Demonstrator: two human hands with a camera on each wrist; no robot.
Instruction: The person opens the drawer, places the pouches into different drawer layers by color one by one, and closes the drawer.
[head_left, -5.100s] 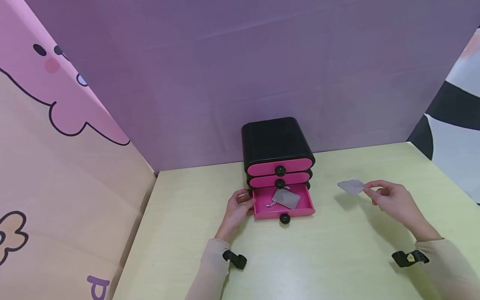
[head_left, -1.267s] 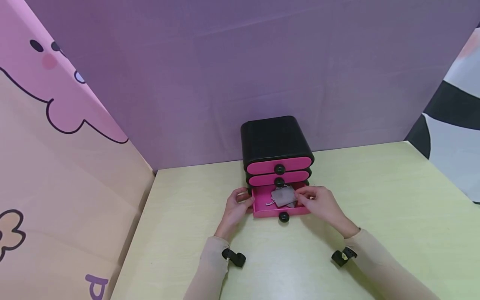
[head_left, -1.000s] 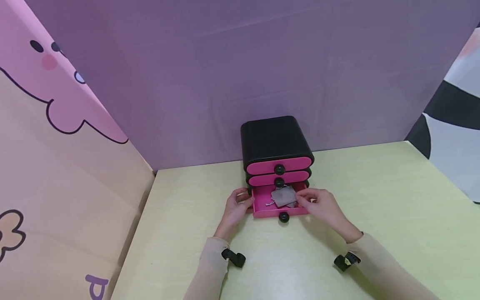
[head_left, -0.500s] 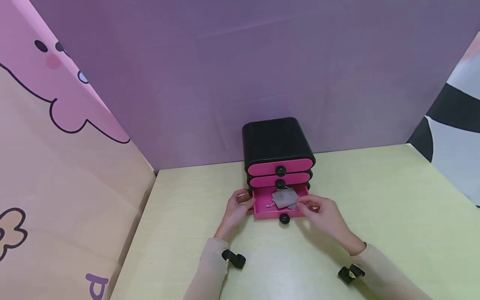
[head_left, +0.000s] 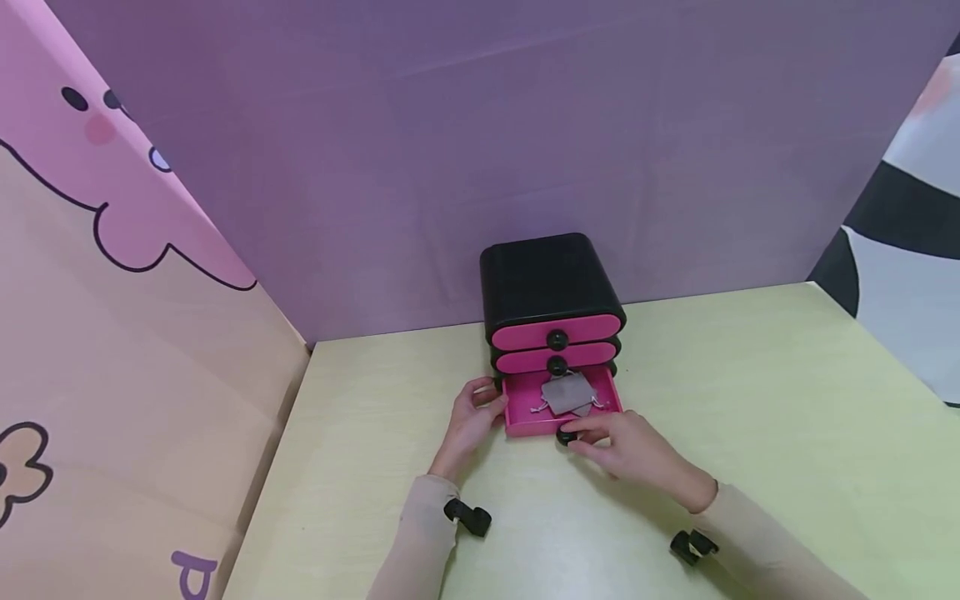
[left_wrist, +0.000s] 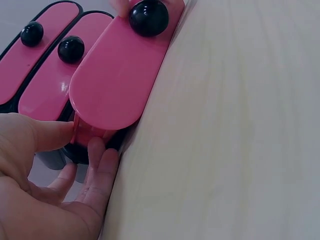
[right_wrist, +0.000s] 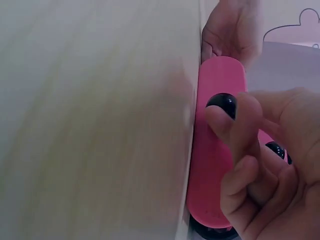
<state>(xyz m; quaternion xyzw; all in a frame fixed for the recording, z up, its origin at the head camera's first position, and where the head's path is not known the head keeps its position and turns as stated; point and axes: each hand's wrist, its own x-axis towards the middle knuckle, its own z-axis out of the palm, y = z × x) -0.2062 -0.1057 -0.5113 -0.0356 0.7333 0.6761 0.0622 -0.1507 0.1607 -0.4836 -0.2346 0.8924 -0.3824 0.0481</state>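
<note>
A small black cabinet (head_left: 551, 279) with pink drawers stands on the table, its bottom drawer (head_left: 525, 427) pulled out. Two grey drawstring pouches (head_left: 567, 392) lie overlapped inside that drawer, white cords showing at the sides. My left hand (head_left: 468, 425) grips the cabinet's lower left side; in the left wrist view its thumb touches the drawer's side wall and the fingers bend beneath. Thumb and forefinger of my right hand (head_left: 637, 454) pinch the black round knob (right_wrist: 222, 103) on the bottom drawer's front. The other right fingers are curled and hold nothing.
Both upper drawers (head_left: 557, 332) are closed, each with a black knob. The pale wooden table (head_left: 360, 467) spreads out around the cabinet. Behind stands a purple cloth backdrop (head_left: 420, 183), and a printed panel (head_left: 135, 375) borders the left side.
My right hand brought a grey pouch from the right into the drawer, let it go on the other pouch, and moved down to the bottom drawer's knob. My left hand stayed put.
</note>
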